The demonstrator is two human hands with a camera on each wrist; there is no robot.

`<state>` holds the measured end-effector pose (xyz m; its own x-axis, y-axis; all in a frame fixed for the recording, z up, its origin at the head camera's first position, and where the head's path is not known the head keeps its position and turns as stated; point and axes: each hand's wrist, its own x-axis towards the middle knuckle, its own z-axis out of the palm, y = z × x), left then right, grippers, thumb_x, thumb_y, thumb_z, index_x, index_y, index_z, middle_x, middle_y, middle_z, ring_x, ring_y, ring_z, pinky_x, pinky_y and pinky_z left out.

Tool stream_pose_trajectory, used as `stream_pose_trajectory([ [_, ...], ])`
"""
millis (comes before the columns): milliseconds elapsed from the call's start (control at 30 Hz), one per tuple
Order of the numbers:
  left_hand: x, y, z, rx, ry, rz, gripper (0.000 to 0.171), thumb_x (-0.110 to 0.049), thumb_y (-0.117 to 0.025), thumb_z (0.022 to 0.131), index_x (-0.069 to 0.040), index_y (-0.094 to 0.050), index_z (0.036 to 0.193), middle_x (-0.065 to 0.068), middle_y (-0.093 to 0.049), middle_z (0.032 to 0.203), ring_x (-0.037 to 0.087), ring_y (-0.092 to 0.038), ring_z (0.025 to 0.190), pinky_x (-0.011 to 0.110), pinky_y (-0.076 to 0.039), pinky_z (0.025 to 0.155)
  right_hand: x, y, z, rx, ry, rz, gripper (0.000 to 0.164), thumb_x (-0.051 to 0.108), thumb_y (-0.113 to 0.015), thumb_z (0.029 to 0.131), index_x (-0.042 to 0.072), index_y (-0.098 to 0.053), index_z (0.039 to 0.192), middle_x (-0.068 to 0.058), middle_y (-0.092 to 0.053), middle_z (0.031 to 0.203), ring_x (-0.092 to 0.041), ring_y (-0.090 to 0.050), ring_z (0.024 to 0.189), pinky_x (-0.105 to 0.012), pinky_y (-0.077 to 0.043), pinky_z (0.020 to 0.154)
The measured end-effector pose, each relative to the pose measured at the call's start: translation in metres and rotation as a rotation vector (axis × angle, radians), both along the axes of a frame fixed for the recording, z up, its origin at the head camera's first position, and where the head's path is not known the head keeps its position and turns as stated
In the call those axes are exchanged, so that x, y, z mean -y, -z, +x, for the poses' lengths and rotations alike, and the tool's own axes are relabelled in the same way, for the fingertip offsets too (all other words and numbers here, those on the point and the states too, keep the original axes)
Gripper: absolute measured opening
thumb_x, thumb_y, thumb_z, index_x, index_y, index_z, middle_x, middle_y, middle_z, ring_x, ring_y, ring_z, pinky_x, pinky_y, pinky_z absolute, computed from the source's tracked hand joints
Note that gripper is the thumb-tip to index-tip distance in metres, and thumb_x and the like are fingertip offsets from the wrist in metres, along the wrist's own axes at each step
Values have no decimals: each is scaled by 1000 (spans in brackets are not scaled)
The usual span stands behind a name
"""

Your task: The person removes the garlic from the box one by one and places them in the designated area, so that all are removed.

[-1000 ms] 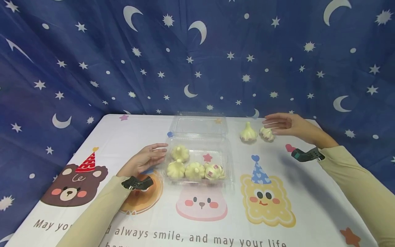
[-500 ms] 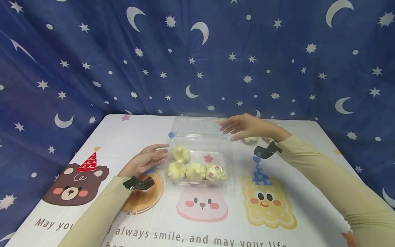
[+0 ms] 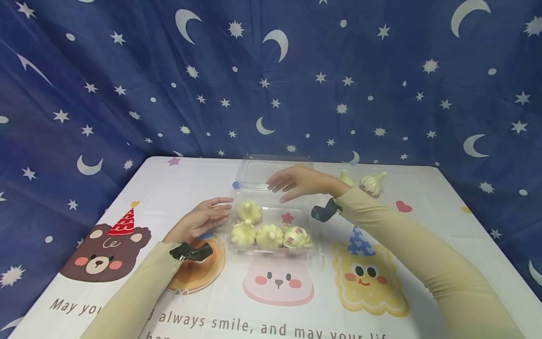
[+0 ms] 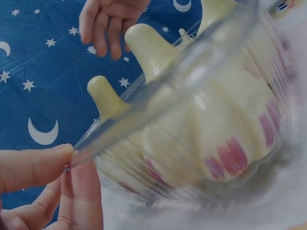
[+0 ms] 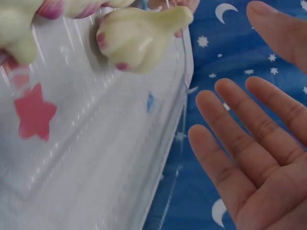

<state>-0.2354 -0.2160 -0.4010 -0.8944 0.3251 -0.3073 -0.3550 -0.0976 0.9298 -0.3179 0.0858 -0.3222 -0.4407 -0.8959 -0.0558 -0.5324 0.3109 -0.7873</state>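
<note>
My left hand (image 3: pixel 203 219) pinches the left rim of a clear plastic clamshell box (image 4: pixel 144 112) between thumb and fingers, as the left wrist view shows. Inside the box sit several pale garlic bulbs with purple marks: one at the back left (image 3: pixel 250 211), the others in a row along the front, such as the front right bulb (image 3: pixel 296 237). Over the back of the box, near its hinge, hovers my right hand (image 3: pixel 302 182); its fingers are spread and the palm holds nothing in the right wrist view (image 5: pixel 259 167).
Behind the box its raised clear lid (image 3: pixel 262 170) lies folded back. Two loose garlic bulbs are at the back right, one with its stem to the right (image 3: pixel 372 184), the other (image 3: pixel 346 176) partly behind my right wrist. A star-patterned blue curtain (image 3: pixel 203 70) borders the table's back.
My right hand has moved left, from beside the loose garlic bulbs to above the back of the box. My left hand stays at the box's left rim.
</note>
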Motion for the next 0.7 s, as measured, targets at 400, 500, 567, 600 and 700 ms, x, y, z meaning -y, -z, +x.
stream_pose_trajectory([
  [400, -2, 0, -1, 13, -6, 0, 59, 4, -49, 92, 7, -22, 145, 4, -51, 107, 2, -61, 79, 13, -55, 74, 31, 35, -8, 53, 58, -64, 53, 4, -70, 82, -7, -50, 129, -24, -55, 128, -33, -54, 121, -44, -45, 104],
  [500, -2, 1, -1, 10, -2, -5, 60, 4, -50, 92, 7, -22, 145, 6, -49, 111, 2, -62, 80, 13, -55, 75, 35, 44, -10, 69, 73, -50, 53, 6, -71, 82, -6, -49, 129, -25, -53, 131, -33, -53, 122, -40, -46, 104],
  [567, -2, 1, -1, 7, 0, -4, 60, 4, -51, 92, 7, -22, 144, 7, -48, 113, 2, -62, 80, 13, -55, 75, 37, 47, -10, 87, 83, -33, 54, 7, -71, 82, -5, -49, 130, -23, -53, 132, -32, -52, 124, -37, -46, 104],
  [600, -2, 1, -1, 4, 3, -3, 60, 4, -50, 92, 7, -21, 144, 7, -47, 114, 2, -62, 80, 13, -55, 75, 38, 49, -10, 93, 85, -23, 54, 8, -71, 82, -4, -49, 131, -22, -52, 133, -32, -52, 124, -36, -46, 104],
  [700, -2, 1, -1, -1, 4, 0, 60, 5, -49, 92, 8, -20, 145, 6, -48, 114, 2, -62, 80, 13, -55, 75, 39, 51, -10, 123, 87, 3, 54, 8, -70, 83, -3, -49, 131, -20, -52, 134, -31, -50, 126, -35, -45, 105],
])
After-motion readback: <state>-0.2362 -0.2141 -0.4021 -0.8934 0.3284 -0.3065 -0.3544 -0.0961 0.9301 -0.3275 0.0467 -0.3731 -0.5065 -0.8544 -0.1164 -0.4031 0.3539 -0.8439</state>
